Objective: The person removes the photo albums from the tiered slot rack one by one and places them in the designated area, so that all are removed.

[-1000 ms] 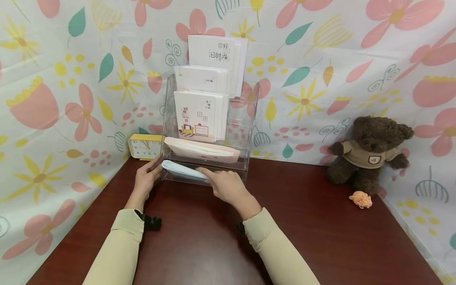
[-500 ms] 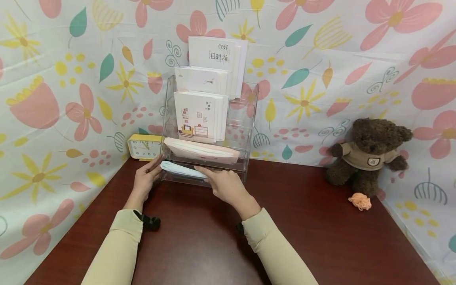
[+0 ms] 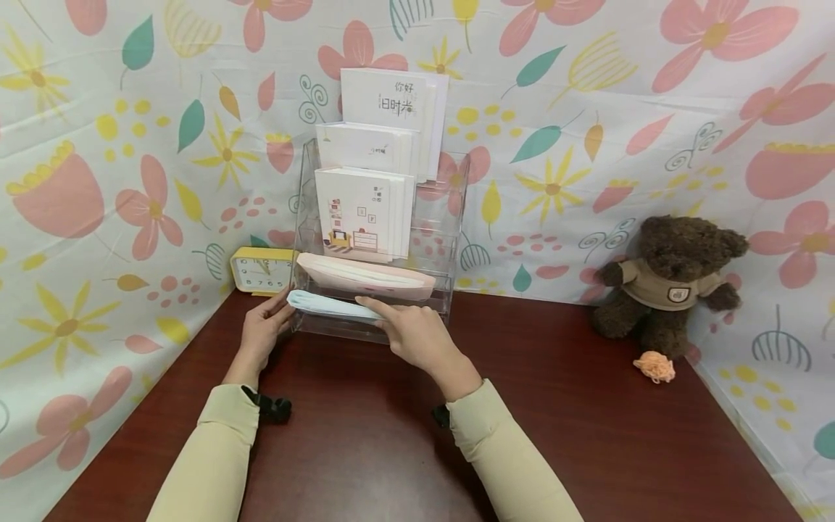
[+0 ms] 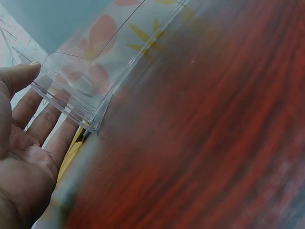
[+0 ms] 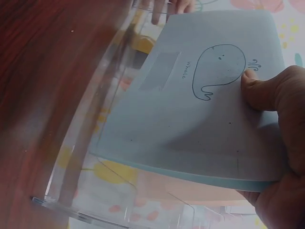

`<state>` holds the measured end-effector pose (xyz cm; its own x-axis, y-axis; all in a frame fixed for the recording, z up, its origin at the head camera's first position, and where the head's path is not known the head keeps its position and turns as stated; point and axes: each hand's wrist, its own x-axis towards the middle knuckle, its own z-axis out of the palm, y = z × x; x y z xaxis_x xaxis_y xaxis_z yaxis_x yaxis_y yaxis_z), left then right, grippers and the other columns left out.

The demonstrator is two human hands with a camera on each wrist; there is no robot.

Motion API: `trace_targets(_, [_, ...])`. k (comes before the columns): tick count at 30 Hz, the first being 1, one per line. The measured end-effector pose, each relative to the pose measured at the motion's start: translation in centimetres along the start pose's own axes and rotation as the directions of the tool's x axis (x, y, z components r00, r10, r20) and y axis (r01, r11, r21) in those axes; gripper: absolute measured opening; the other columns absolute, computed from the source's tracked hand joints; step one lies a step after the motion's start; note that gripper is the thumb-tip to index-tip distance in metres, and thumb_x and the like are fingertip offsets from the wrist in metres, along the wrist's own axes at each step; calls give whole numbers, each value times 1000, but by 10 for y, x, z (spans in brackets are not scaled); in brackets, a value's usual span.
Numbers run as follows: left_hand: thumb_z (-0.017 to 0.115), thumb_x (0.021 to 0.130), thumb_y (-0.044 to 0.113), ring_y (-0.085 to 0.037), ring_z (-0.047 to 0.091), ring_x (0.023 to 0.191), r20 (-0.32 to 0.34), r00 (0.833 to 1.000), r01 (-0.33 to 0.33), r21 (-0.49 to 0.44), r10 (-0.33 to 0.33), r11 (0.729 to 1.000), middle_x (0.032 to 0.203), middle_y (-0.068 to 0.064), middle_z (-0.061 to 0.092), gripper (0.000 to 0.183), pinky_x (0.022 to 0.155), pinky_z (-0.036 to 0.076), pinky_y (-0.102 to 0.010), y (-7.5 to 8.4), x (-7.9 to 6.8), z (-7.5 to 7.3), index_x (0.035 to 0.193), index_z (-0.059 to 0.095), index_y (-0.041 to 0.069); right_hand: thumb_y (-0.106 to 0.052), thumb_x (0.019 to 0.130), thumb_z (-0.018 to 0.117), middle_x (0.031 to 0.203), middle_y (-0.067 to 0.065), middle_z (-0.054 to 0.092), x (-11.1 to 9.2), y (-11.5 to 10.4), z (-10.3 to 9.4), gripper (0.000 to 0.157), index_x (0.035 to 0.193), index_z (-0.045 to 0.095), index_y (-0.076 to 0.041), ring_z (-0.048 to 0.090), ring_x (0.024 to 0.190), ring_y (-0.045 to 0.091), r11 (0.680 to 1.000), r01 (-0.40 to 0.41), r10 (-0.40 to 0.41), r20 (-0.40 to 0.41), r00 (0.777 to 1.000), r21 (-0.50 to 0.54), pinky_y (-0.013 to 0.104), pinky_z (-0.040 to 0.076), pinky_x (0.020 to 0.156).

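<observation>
My right hand [image 3: 420,337] grips a light-blue notebook [image 5: 162,114] with a whale drawing on its cover, thumb on the cover and fingers behind. In the head view the notebook lies in the lowest front tier of a clear acrylic display rack [image 3: 335,330], just in front of pink notebooks [image 3: 375,279]. With the thumb on one face and fingers beyond the other, my left hand [image 4: 28,138] holds the left side panel of the rack near its lower front corner. White notebooks [image 3: 355,217] with printed covers fill the left part of the upper tiers.
Close behind my left hand stands a yellow alarm clock [image 3: 262,271]. A brown teddy bear [image 3: 672,286] sits against the cloth at the right, with a peach yarn scrunchie [image 3: 654,367] at its feet. Flower-print cloth [image 3: 554,239] hangs behind the dark red table [image 3: 365,442].
The blue notebook has tipped slightly, showing less of its cover in the head view, and its left end has shifted a little left. Both hands keep their grips.
</observation>
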<state>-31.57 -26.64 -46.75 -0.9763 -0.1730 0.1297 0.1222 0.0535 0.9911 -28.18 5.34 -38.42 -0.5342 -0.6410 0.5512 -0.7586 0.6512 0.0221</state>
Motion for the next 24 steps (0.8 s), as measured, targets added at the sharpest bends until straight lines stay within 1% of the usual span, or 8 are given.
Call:
trace_targets(4, [69,97,32,2,64,107,0,1000,-8,-36,8,999,151,-14,47,58,93,54,-30,1,0,1,150,49,21,-16,100,64,59,-8,43,0,-2,-4,58,151,44,-36,24,41,8,1000,6,-6,-7,1000,25,22,24,40])
trace_targets(7, [69,98,26,2,66,102,-13,1000,-2,-58,2,998,150,-15,48,55,93,54,-33,2,0,1,149,50,17,-17,100,63,62,-8,47,1,-4,-6,57,151,45,-35,25,42,8,998,19,-17,-26,1000,54,21,25,40])
trace_targets(9, [67,99,22,1,66,100,-15,1000,0,-57,-1,998,148,-16,51,54,94,54,-34,2,-1,2,150,49,16,-17,101,62,62,-8,47,2,-5,-8,56,151,45,-34,25,43,8,998,27,-25,-37,999,65,21,25,40])
trace_targets(12, [66,100,17,0,66,99,-29,999,11,-59,-13,998,142,-13,56,51,94,54,-36,2,-1,3,149,51,13,-18,101,62,62,-8,45,1,-7,-10,55,151,46,-33,25,43,8,997,36,-33,-53,998,65,21,24,40])
trace_targets(16, [67,99,20,0,65,101,-33,999,20,-46,-22,999,134,-5,61,51,96,53,-36,2,-1,2,147,53,8,-19,101,62,63,-8,46,2,-8,-15,54,151,46,-32,28,44,9,997,49,-44,-82,996,57,22,26,42])
trace_targets(19, [70,97,26,-1,65,103,-23,1000,15,-50,-17,999,130,-1,64,54,97,52,-37,2,-1,2,145,55,5,-19,101,61,66,-8,49,2,-9,-19,53,151,46,-32,32,46,10,996,57,-50,-107,993,63,24,29,44])
trace_targets(22, [73,95,29,-3,66,103,-25,1000,5,-73,-7,997,125,0,66,55,97,52,-39,1,-1,3,142,59,4,-20,102,61,66,-7,48,2,-9,-23,52,151,47,-32,32,47,10,993,66,-53,-133,990,93,24,30,45])
trace_targets(24, [74,94,30,-3,67,102,-32,999,3,-70,-5,998,121,3,67,54,96,52,-39,1,-1,3,139,61,4,-21,101,63,65,-8,45,2,-10,-25,53,150,48,-32,31,46,9,989,74,-54,-156,986,127,24,30,45])
